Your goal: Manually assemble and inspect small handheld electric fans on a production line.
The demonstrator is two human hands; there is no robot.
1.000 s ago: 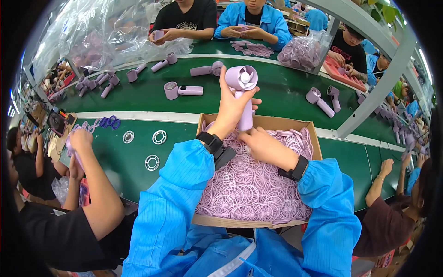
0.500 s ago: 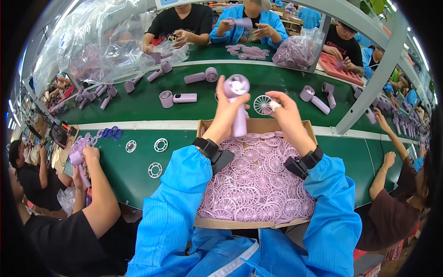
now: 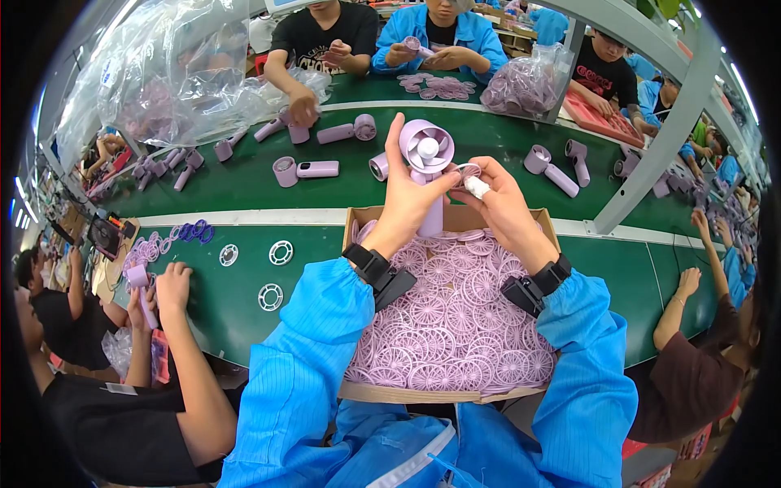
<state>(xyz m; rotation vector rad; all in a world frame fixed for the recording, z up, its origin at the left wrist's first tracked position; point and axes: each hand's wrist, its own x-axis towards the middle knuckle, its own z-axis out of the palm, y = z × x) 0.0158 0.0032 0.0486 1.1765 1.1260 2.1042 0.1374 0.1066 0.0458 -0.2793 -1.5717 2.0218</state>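
A lilac handheld fan (image 3: 427, 149) is gripped by its handle in my left hand (image 3: 405, 195), its round head facing me with the blades and hub bare. Close to the right of the fan head, my right hand (image 3: 503, 195) pinches a round spoked fan grille (image 3: 469, 170), now tilted nearly edge-on. Something white (image 3: 476, 188), perhaps a finger wrap, covers a fingertip of that hand. Beneath both hands is a cardboard box (image 3: 423, 394) heaped with lilac spoked grilles (image 3: 455, 309).
Several lilac fans, such as one lying flat (image 3: 307, 170), are on the green conveyor (image 3: 244, 183). White rings (image 3: 281, 252) lie left of the box. A grey metal post (image 3: 651, 138) rises at the right. Co-workers sit around, one handling a fan at my left (image 3: 140, 281).
The fan head has turned to show its blades toward me. My right hand has drawn left, bringing the grille close to the fan and tilting it. Another fan now shows behind my left hand.
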